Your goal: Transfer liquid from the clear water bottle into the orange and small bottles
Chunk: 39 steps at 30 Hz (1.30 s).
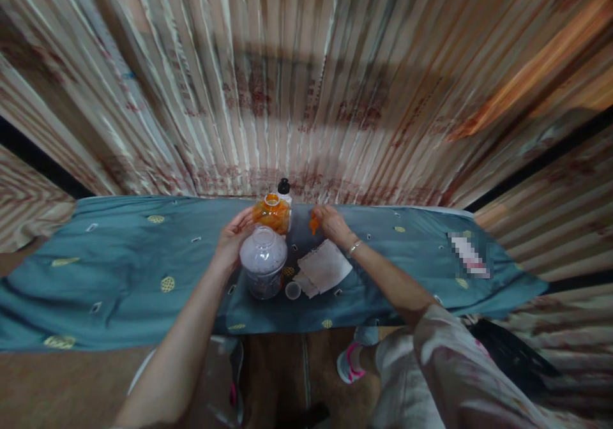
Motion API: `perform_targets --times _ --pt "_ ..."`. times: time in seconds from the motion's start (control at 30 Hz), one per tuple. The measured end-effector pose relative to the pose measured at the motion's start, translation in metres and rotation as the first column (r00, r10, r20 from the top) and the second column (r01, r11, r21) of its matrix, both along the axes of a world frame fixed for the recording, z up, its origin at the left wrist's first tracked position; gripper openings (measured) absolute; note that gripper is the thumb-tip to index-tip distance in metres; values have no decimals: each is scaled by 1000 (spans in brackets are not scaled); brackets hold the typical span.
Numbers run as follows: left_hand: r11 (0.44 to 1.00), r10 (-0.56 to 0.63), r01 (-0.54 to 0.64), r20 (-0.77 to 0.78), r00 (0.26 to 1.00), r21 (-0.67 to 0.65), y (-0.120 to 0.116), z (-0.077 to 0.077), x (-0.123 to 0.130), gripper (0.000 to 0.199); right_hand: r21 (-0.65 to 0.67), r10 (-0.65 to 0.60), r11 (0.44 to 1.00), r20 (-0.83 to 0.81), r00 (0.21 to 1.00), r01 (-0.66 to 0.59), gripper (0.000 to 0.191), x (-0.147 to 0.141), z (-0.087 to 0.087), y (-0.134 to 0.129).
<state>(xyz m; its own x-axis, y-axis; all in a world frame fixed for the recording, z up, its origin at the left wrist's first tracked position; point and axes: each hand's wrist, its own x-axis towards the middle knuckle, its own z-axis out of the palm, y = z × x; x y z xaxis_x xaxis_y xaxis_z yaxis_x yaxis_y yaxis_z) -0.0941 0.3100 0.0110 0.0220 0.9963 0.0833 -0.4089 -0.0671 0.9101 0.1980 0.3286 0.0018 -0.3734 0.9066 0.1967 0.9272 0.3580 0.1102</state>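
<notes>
orange jar sits mid-way on blue cloth, l hand by its left side, can't tell if gripping. r hand pinches a small orange thing to the right. pale jar, lil cup & white paper are near; black-capped bottle is far.

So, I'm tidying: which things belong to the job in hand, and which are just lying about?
Likely in the job:
orange jar, at the left fingers
orange piece, in the right fingers

Seemingly lying about:
pale jar
bottle
pale sheets
cup or cap
pixelated item
</notes>
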Motion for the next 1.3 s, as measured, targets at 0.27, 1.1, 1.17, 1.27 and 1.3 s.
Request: perform_targets --times 0.27,1.1,1.17,1.27,1.3 --pt "999 -26 26 -40 999 17 0 -4 -3 59 -88 47 996 156 987 -34 28 -15 -32 16" --pt "999 -36 36 23 999 -19 -1 0 1 63 -67 -13 998 -197 980 0 36 -23 -22 -26" --pt "999 -42 43 24 999 -22 -1 0 2 61 -50 -15 999 -285 958 1 40 -27 -24 -44" --pt "999 -33 34 30 999 -32 -2 1 2 60 -39 -16 999 -398 917 1 45 -37 -31 -69" --pt "999 -30 31 32 999 -32 -3 1 3 60 -37 -14 999 -460 888 -3 47 -41 -33 -76"
